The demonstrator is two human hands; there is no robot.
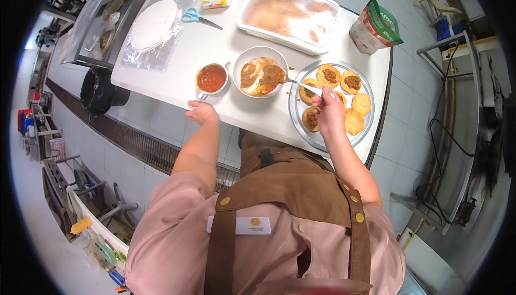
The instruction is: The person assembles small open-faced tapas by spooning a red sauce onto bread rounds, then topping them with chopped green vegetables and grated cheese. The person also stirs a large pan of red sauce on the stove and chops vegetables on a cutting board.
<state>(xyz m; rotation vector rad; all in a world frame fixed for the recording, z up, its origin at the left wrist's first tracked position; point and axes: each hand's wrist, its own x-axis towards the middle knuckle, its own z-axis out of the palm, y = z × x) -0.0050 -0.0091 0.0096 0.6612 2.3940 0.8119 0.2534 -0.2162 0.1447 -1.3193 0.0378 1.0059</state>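
The right hand (329, 113) is closed around a shiny spoon (301, 84), whose head is inside the round white bowl (248, 93) with coarse brown filling (270, 76). The left hand (203, 113), half open, seems to hold nothing, near a cup (220, 91) of red sauce (211, 79). Golden pastry discs (361, 104), some topped, lie on the round metal tray (297, 101)

At the tray's (295, 125) centre, the right hand (329, 113) partly hides a topped round (342, 97). Near the bowl's (239, 86) four o'clock, the spoon's (307, 86) tip is lost in brown filling (271, 74). Glare blurs the contents of the white tub (243, 22), toward half past twelve. Toward five o'clock, a blurred reddish strip (314, 286), cut by the lower edge, is unidentifiable.
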